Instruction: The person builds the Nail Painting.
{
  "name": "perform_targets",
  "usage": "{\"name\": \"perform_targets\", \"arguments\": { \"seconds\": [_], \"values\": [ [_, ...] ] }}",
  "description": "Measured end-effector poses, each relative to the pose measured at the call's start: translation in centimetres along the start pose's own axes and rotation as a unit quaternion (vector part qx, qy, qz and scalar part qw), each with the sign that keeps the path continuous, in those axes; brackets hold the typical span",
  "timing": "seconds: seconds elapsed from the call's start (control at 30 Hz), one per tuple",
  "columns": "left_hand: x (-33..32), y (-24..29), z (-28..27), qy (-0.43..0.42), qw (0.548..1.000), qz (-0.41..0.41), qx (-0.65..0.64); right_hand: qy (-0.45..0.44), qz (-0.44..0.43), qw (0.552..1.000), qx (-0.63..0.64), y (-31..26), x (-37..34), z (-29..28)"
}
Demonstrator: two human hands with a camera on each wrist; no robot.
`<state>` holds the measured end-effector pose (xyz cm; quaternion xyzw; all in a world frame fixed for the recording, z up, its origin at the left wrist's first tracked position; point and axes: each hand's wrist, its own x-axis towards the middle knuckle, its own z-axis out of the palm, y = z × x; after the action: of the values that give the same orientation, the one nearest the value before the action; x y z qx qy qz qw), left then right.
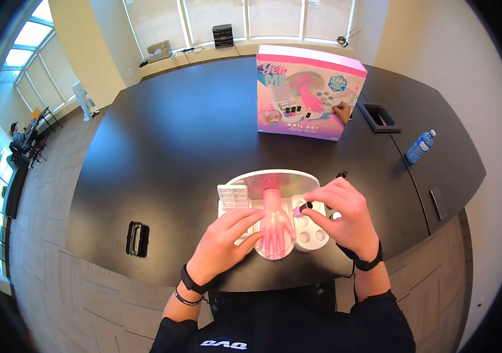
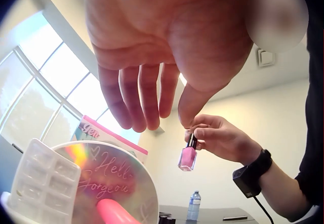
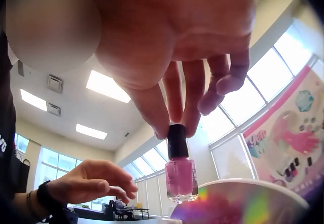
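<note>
Right hand [image 1: 345, 206] pinches polish bottle [image 3: 180, 177] — cap [image 3: 176, 142] partly hidden

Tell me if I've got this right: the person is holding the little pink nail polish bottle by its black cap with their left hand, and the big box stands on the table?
Not quite: the right hand holds the pink nail polish bottle by its black cap; the head view shows it. The big box does stand on the table.

A black short-sleeved shirt [image 1: 304, 326] bears white lettering [image 1: 223, 345], with black wrist straps [image 1: 194, 282] and a thin dark bracelet [image 1: 186, 299].
</note>
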<state>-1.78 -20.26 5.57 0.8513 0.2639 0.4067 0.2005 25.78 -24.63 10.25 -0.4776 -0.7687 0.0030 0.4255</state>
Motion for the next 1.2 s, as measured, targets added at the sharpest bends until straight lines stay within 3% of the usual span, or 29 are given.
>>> {"name": "perform_targets", "arguments": {
  "seconds": [0.27,0.8,0.93,1.2],
  "values": [
    [0.3,0.5,1.5,-0.008,0.999,-0.004,-0.041,-0.039,-0.053,0.996,0.066,-1.3,0.4,2.5],
    [-0.3,-1.1,1.5,-0.024,0.995,-0.058,-0.072,-0.068,-0.058,0.993,0.073,-1.0,0.3,4.3],
    [-0.9,-1.8,0.6,-0.026,0.997,-0.056,-0.047,-0.068,-0.022,0.995,0.063,0.2,0.0,3.6],
    [-3.2,-3.4,-1.8,-0.055,0.989,-0.138,-0.024,-0.057,0.065,0.996,0.033,4.4,-0.3,1.8]
  ]
}}
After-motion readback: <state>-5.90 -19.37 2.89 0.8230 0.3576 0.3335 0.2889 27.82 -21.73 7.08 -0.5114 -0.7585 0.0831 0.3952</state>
